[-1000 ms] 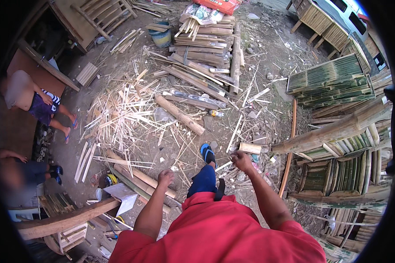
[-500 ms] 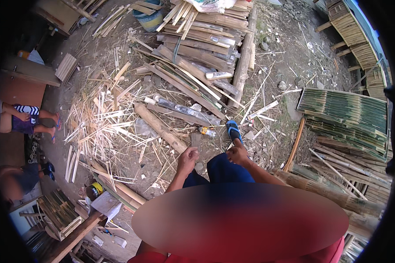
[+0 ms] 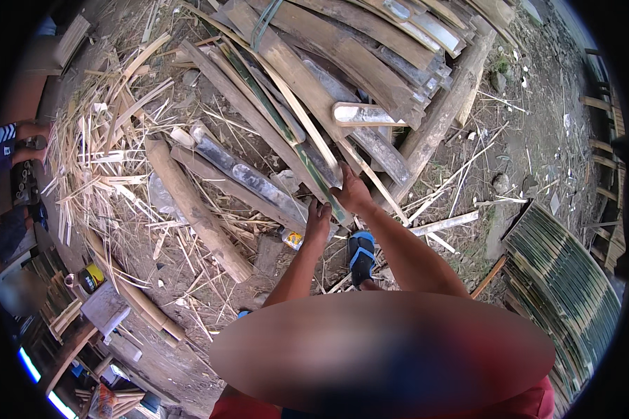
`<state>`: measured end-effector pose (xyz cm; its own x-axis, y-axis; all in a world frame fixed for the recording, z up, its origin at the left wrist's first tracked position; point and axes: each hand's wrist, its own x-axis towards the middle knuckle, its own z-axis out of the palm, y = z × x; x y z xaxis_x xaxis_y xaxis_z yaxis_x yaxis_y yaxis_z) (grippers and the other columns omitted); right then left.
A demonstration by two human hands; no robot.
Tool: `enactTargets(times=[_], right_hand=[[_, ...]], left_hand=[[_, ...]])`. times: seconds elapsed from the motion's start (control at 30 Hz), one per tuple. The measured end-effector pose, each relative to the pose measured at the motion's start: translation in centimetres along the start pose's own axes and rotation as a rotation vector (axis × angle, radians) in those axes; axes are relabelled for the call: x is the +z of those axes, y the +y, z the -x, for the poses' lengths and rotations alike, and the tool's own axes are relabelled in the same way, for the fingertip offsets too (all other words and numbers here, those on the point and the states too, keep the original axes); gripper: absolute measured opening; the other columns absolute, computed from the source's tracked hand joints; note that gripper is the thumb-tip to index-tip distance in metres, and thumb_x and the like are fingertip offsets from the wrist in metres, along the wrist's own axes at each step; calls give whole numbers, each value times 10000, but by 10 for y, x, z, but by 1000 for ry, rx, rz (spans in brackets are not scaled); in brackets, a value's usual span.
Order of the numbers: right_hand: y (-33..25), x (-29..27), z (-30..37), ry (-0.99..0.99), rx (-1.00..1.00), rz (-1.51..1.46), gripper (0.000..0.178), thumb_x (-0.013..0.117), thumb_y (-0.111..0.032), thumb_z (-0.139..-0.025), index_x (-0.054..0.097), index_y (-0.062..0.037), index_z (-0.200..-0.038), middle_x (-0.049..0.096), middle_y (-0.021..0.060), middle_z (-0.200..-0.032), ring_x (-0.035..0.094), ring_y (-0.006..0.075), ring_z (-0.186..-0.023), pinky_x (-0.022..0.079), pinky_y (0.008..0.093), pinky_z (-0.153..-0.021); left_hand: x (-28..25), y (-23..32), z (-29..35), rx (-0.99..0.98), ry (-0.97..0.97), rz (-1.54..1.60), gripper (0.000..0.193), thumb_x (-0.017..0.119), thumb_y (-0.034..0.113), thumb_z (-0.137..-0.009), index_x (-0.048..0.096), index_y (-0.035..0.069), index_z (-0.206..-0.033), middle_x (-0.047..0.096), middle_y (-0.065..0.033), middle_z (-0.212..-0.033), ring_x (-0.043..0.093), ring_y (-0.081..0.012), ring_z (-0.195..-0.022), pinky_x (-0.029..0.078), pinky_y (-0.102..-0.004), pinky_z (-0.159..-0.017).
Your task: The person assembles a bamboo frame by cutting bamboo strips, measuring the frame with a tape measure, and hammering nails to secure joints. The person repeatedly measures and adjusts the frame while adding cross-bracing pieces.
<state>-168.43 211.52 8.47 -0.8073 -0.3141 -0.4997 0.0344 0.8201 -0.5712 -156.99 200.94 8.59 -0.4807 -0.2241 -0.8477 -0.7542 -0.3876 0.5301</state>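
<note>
Reaching forward over a pile of split bamboo and wood, the person holds both arms stretched, and the two hands are close to each other at the lower ends of some long strips. The left hand has its fingers bent and stands just beside the end part of a green strip; whether it grips this strip, one cannot tell. The right hand is a little higher and farther to the right, also with bent fingers, at the end of a pale strip; if it is closed firmly on it, this also cannot be told. The green strip lies slantwise among the other strips, from the upper left down to the space between the hands. Behind it are broad bamboo pieces, and a thin bluish band passes over some of them. Below the left hand, a small bottle with yellow on it lies on the ground, and near it, to the left, rests a round pole. Just below the hands one sees a foot in a sandal with blue straps. On the left side is spread a loose heap of pale shavings, and at the right stands a slatted panel, greenish in colour.
</note>
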Motion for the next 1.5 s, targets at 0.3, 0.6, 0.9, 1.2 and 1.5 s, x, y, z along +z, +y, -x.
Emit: enactTargets(times=[0.3, 0.6, 0.9, 1.2, 1.5], right_hand=[[-97, -53, 79, -262, -45, 7, 374, 516, -232, -968, 413, -19, -1257, 694, 299, -975, 672, 503, -913, 536, 559, -809], [-309, -119, 315, -595, -553, -408, 460, 702, -370, -948, 593, 21, -1164, 681, 231, -1027, 679, 354, -929, 522, 433, -822], [-502, -25, 468, -853, 27, -316, 445, 495, -482, -1047, 618, -83, -1201, 698, 127, -1149, 673, 253, -1066, 523, 465, -907], [-684, 236, 721, -1225, 339, -1299, 383, 712, -468, -925, 657, -120, -1076, 696, 15, -991, 629, 247, -1095, 468, 488, -1022], [-864, 413, 952, -1732, -208, -689, 163, 645, -157, -998, 645, -169, -1160, 649, 51, -1288, 563, 252, -1275, 401, 502, -1117]], left_hand=[[-23, 68, 104, 122, 8, 170, 262, 501, 247, -1039, 516, 91, -1248, 630, -34, -989, 614, -129, -823, 499, -324, -679], [-182, 157, 387, 101, 402, -430, 375, 518, 354, -1006, 533, 12, -1159, 667, -251, -1011, 668, -446, -856, 508, -492, -739], [-422, 92, 703, 379, 366, -395, 386, 622, 391, -962, 634, 27, -1090, 690, -228, -851, 700, -408, -803, 538, -481, -727], [-678, -169, 977, 358, 692, -736, 425, 522, 487, -1003, 554, 175, -1289, 714, -202, -960, 692, -429, -843, 544, -538, -713], [-816, -444, 1040, 91, 1080, -214, 391, 505, 405, -1028, 516, 203, -1362, 652, -165, -1240, 653, -403, -1069, 539, -512, -862]])
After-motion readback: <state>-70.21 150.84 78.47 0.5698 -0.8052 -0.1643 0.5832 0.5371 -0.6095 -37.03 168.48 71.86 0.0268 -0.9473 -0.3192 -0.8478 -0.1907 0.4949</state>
